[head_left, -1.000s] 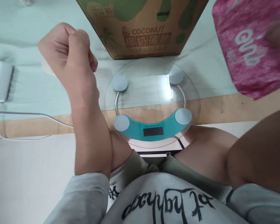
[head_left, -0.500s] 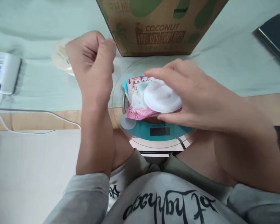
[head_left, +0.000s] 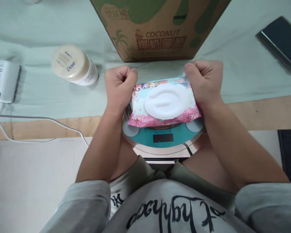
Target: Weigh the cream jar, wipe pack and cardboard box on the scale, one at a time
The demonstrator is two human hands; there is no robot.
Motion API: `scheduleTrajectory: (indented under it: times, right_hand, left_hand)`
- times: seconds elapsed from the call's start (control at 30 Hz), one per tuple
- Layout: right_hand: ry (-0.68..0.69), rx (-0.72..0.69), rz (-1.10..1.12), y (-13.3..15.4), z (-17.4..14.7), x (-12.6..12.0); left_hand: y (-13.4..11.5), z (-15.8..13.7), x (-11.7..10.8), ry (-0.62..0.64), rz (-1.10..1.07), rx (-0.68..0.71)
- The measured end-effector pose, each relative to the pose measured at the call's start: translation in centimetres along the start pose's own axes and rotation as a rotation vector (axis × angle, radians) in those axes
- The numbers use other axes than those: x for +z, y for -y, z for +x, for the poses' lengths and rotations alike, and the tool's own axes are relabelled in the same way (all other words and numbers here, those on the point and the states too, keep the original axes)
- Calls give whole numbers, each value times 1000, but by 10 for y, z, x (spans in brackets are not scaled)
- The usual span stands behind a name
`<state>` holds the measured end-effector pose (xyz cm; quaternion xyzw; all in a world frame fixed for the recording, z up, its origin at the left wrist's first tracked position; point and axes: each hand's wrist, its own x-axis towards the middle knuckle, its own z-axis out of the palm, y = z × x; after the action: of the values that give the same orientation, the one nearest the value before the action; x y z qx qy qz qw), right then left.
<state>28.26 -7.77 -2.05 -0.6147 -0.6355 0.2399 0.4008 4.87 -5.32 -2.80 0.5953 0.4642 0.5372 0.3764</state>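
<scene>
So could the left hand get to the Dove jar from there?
Probably yes: the Dove jar stands close by on the cloth, and nothing visible sits between it and the left hand, though that fist would need to open.

Pale green cloth (head_left: pixel 244 81) beside a light wooden edge (head_left: pixel 269 111), whitish floor (head_left: pixel 34 181) below

The pink-and-aqua rectangular wipes packet (head_left: pixel 149 119) looks like thin, slightly glossy plastic film, its white oval lid (head_left: pixel 167 101) smooth plastic. The clear round scale platform (head_left: pixel 161 72) resembles smooth, shiny glass over a teal curved plastic panel (head_left: pixel 145 137). The tall brown box (head_left: pixel 161 48) is matt cardboard; wrinkled pale-green cloth (head_left: pixel 34 87) covers a wood-look desk (head_left: pixel 262 111).
</scene>
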Motion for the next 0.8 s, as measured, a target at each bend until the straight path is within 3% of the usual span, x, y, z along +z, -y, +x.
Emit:
scheduleTrajectory:
  times: [0.17,0.23,0.3,0.37,0.47,0.53,0.6,0.7,0.8]
  right_hand:
    - [44,-15,-21,-1,-1,0]
    - [-17,-54,9,5,-1,-3]
    - [-126,-185,69,20,-3,-11]
    - [-119,-418,115,41,-6,-24]
    - [162,-654,-21,68,-14,-41]
    - [329,-672,-199,77,-19,-46]
    - [413,-655,-326,78,-25,-46]
    - [465,-577,-419,75,-33,-41]
    - [444,-513,-503,73,-39,-36]
  left_hand:
    - [-6,1,-2,35,54,-35]
    - [-5,1,-2,31,52,-7]
    - [-1,1,-2,14,34,34]
    - [5,1,-1,-8,17,67]
    - [13,3,-4,-64,-6,138]
    - [13,8,-9,-127,-28,220]
    - [8,14,-16,-196,-49,303]
    - [-2,28,-30,-307,-88,407]
    - [-7,41,-49,-542,-92,552]
